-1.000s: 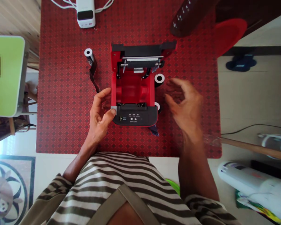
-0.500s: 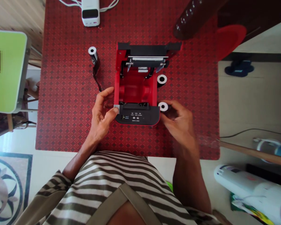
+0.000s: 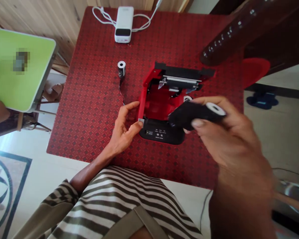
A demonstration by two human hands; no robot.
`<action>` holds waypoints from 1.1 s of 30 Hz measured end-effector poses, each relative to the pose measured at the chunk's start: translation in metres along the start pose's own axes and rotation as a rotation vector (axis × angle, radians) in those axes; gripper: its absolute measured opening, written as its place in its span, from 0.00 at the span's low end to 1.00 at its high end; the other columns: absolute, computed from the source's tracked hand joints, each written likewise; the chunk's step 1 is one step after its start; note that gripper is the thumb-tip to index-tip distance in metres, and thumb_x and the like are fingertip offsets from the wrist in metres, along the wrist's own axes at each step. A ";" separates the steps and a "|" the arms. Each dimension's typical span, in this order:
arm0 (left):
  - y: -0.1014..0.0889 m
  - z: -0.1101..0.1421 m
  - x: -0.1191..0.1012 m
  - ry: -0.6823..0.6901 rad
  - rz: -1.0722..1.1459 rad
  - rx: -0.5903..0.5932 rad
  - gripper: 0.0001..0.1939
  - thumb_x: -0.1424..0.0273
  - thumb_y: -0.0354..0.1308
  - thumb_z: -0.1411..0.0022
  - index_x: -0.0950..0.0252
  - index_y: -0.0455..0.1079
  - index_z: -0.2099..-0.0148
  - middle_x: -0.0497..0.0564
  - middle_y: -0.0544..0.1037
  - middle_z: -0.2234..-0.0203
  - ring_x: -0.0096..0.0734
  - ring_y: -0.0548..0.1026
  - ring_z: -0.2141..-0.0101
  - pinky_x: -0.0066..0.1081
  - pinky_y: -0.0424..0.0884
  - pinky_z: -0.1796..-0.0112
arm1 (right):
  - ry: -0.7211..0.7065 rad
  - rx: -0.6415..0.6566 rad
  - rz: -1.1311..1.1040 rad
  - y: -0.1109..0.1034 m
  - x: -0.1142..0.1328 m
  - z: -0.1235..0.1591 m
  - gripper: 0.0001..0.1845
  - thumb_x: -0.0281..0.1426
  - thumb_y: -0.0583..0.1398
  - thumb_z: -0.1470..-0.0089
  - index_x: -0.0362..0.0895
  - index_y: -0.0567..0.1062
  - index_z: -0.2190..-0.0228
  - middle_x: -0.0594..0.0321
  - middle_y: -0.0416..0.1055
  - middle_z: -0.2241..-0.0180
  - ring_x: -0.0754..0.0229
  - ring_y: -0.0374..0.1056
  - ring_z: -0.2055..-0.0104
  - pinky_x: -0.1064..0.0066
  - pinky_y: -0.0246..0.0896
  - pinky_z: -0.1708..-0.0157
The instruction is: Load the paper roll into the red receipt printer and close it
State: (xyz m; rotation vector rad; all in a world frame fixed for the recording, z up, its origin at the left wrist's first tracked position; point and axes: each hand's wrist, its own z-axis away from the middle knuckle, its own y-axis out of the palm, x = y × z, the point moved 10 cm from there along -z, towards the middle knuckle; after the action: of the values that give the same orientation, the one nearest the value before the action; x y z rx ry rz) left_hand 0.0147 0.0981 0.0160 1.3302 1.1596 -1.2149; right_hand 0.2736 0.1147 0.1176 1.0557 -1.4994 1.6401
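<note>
A red and black printer (image 3: 161,103) sits open on the red patterned tablecloth (image 3: 94,99), its lid tipped back and its red bay showing. My left hand (image 3: 123,129) rests against the printer's front left corner, thumb on the grey latch and fingers along the side. My right hand (image 3: 229,132) is raised close to the camera and grips a black ribbon roll (image 3: 195,114) with a white core, held in front of the printer's right side. Another white-cored roll (image 3: 187,98) peeks out beside the printer.
A third roll (image 3: 121,68) with a loose black ribbon trailing lies left of the printer. A white power bank (image 3: 124,24) with cables lies at the table's far edge. A green stool (image 3: 17,66) stands at left, a dark wooden chair back (image 3: 239,30) at upper right.
My right hand closed on the roll beside the printer's front right corner and lifted it toward the camera. The view shifted, so the table now appears tilted. My left hand stayed on the printer.
</note>
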 end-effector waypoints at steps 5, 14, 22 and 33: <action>0.001 0.004 0.001 -0.007 -0.033 -0.006 0.32 0.50 0.74 0.17 0.51 0.77 0.19 0.60 0.85 0.28 0.58 0.85 0.31 0.61 0.83 0.27 | -0.156 0.010 0.409 0.015 0.028 -0.015 0.17 0.35 0.72 0.29 0.59 0.80 0.43 0.60 0.93 0.46 0.36 0.93 0.46 0.42 0.90 0.44; 0.006 0.010 -0.061 0.410 -0.212 -0.027 0.30 0.44 0.72 0.12 0.50 0.80 0.20 0.58 0.87 0.28 0.58 0.85 0.30 0.57 0.82 0.27 | -0.345 0.061 0.530 0.000 0.073 -0.007 0.13 0.50 0.70 0.18 0.62 0.89 0.41 0.61 0.95 0.47 0.39 0.93 0.53 0.48 0.91 0.49; 0.030 0.019 -0.096 0.507 -0.616 -0.080 0.06 0.63 0.69 0.08 0.57 0.85 0.38 0.50 0.95 0.50 0.45 0.87 0.43 0.46 0.78 0.35 | -0.454 0.061 0.696 0.030 0.051 -0.020 0.11 0.27 0.68 0.20 0.49 0.87 0.42 0.51 0.94 0.47 0.37 0.91 0.46 0.48 0.86 0.44; 0.040 0.019 -0.085 0.548 -0.862 0.003 0.12 0.61 0.68 0.10 0.58 0.87 0.34 0.60 0.91 0.36 0.58 0.83 0.31 0.55 0.75 0.30 | -0.282 0.253 0.979 0.081 0.032 -0.049 0.11 0.20 0.64 0.27 0.45 0.84 0.50 0.50 0.89 0.59 0.42 0.85 0.56 0.58 0.67 0.57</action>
State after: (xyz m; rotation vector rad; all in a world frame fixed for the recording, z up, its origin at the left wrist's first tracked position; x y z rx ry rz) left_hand 0.0486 0.0719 0.1024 1.2237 2.2752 -1.4586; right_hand 0.1812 0.1529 0.1091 0.7090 -2.2492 2.4544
